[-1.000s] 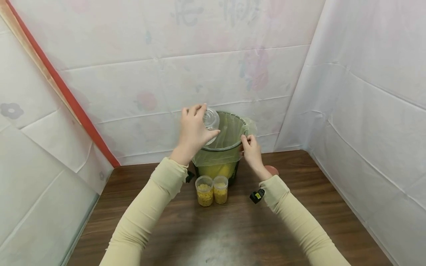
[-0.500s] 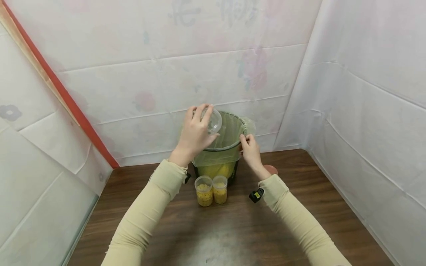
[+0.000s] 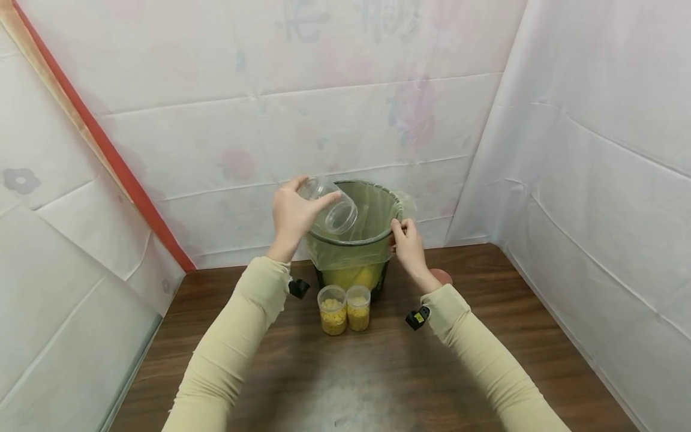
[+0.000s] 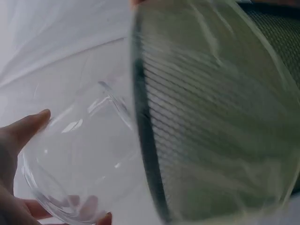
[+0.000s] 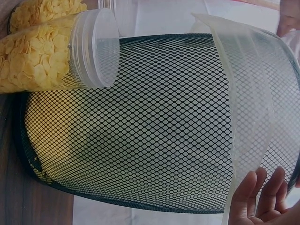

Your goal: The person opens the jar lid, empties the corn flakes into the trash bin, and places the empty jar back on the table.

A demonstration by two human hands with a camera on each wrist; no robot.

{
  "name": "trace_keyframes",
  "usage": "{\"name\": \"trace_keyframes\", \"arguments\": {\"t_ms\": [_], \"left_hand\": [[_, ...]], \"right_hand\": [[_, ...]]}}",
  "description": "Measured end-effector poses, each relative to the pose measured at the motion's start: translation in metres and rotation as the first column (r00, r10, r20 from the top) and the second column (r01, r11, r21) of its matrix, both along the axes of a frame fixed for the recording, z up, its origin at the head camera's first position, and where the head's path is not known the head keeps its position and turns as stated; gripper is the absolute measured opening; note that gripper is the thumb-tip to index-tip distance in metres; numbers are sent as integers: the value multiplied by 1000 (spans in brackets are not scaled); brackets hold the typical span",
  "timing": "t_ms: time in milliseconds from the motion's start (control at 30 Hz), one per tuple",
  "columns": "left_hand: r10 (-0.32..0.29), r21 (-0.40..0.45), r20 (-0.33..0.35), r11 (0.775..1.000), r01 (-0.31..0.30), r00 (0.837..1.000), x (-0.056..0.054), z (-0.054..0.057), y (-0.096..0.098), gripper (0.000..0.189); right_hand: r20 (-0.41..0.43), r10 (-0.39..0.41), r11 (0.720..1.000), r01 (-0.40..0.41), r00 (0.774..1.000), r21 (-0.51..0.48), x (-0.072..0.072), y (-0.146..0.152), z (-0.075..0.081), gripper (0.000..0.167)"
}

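My left hand grips a clear plastic jar, thumb on one side and fingers on the other. The jar lies tilted at the left rim of a dark mesh waste bin, its mouth angled down to the right. No contents show through its wall. A thin, pale green bin liner is folded over the bin's rim, and yellow shows low inside. On the bin's right side, my right hand pinches the rim and the liner; its curled fingers show at the liner's edge in the right wrist view.
Two clear jars of yellow flakes, a left one and a right one, stand before the bin on the brown wooden table. A reddish round disc lies behind my right wrist. White sheeting walls the back and sides.
My left hand has drawn left and turned the jar from nearly upside down over the bin to a sideways tilt at the left rim. My right hand stays in place.
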State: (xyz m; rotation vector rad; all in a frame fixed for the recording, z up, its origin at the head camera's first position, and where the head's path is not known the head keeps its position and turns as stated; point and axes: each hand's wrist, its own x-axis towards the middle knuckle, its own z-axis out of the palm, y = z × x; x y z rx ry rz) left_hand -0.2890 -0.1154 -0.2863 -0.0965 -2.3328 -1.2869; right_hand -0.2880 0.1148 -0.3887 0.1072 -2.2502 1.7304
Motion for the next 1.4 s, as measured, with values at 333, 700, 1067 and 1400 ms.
{"name": "trace_keyframes", "arguments": {"t_ms": [333,700,1067,1400], "left_hand": [[-141,402,217,915,43,966,-3,0,-9,87],[12,-18,-56,1000,-13,998,9,-1,4,87],[-116,-448,-482,884,-131,869,11,-8,11,87],[59,-278,-284,950,-141,957,19,-2,2,90]], "right_hand": [[19,-1,1000,1,1000,-2,11,-2,14,29],[14,-13,1000,13,1000,-6,2,2,3,34],[-10,-24,1000,24,1000,0,0,-2,1,35],[-24,-30,1000,30,999,-1,-1,-3,0,35]]}}
